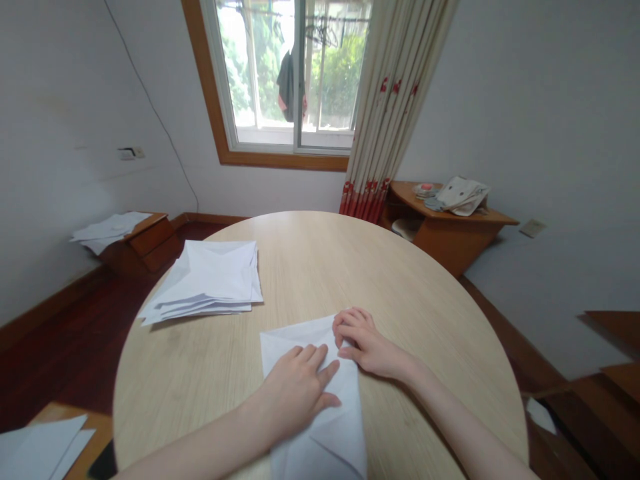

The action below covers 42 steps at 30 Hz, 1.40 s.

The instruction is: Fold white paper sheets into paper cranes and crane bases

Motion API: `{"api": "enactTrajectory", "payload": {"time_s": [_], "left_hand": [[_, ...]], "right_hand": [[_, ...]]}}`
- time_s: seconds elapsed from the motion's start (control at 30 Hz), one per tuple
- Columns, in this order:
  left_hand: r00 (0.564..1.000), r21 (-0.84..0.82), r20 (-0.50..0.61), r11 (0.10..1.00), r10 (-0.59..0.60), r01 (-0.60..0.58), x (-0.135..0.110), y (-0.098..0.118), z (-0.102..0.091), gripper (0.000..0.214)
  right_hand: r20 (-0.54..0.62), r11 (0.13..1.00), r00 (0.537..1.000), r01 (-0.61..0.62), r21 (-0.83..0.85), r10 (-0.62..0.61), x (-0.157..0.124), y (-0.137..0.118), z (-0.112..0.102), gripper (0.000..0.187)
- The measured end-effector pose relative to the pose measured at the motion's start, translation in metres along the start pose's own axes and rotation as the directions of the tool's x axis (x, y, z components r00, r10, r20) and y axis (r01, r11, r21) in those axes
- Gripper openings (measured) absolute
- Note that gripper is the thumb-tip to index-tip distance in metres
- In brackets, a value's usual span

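Observation:
A white sheet of paper (280,343) lies on the round wooden table (320,267) near its front edge, partly folded with creases showing. My left hand (297,387) rests flat on the middle of the sheet, fingers stretched out and together. My right hand (365,343) sits at the sheet's upper right corner, fingers curled and pressing down on the paper's edge. The lower part of the sheet runs out of view at the bottom.
A stack of folded white paper (210,280) lies on the table's left side. More paper (40,447) lies on a surface at the bottom left. Low wooden cabinets stand at the left wall (143,240) and right corner (445,227), under a window with a curtain (395,100).

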<state>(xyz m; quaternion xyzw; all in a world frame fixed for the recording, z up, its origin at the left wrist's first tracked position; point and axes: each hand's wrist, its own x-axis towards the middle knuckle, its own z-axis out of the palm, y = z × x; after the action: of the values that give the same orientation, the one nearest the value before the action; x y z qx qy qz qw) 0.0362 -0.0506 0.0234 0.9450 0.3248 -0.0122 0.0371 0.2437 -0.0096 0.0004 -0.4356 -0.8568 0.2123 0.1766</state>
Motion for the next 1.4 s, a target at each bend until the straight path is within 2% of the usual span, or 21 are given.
{"api": "enactTrajectory", "payload": {"time_s": [0.17, 0.37, 0.43, 0.5, 0.53, 0.6, 0.67, 1.1, 1.4], "left_hand": [[1.0, 0.048, 0.01, 0.999, -0.016, 0.016, 0.002, 0.002, 0.001, 0.041], [0.992, 0.077, 0.043, 0.99, -0.118, 0.115, 0.002, 0.002, -0.002, 0.037], [0.989, 0.078, 0.051, 0.988, -0.141, 0.137, 0.002, 0.001, -0.005, 0.035], [0.988, 0.066, 0.055, 0.988, -0.146, 0.143, 0.002, 0.0, -0.007, 0.033], [0.988, 0.057, 0.054, 0.988, -0.146, 0.143, 0.002, -0.001, -0.008, 0.032], [0.988, 0.037, 0.049, 0.989, -0.144, 0.143, 0.002, -0.002, -0.01, 0.033], [0.989, 0.018, 0.043, 0.99, -0.142, 0.141, 0.003, -0.003, -0.01, 0.033], [0.99, -0.005, 0.024, 0.991, -0.136, 0.137, 0.004, -0.004, -0.005, 0.033], [0.978, -0.173, 0.124, 0.967, -0.167, 0.187, 0.003, -0.005, -0.007, 0.037]], "right_hand": [[-0.011, 0.999, 1.0, -0.012, -0.03, 0.012, 0.0, 0.0, 0.001, 0.015], [-0.13, 0.999, 0.991, -0.029, -0.042, 0.023, -0.001, -0.001, -0.003, 0.03], [-0.156, 0.999, 0.987, -0.031, -0.031, 0.025, -0.002, -0.002, -0.008, 0.026], [-0.116, 0.997, 0.991, -0.067, -0.044, 0.062, -0.004, -0.004, -0.012, 0.007], [-0.073, 0.993, 0.993, -0.097, -0.061, 0.093, -0.005, -0.005, -0.014, 0.009], [0.013, 0.984, 0.989, -0.143, -0.101, 0.145, -0.007, -0.007, -0.016, 0.027], [0.054, 0.98, 0.985, -0.158, -0.125, 0.166, -0.009, -0.007, -0.016, 0.033], [0.102, 0.978, 0.978, -0.171, -0.121, 0.184, -0.011, -0.01, -0.014, 0.03], [0.092, 0.98, 0.987, -0.116, -0.163, 0.132, -0.009, -0.015, -0.011, 0.028]]}}
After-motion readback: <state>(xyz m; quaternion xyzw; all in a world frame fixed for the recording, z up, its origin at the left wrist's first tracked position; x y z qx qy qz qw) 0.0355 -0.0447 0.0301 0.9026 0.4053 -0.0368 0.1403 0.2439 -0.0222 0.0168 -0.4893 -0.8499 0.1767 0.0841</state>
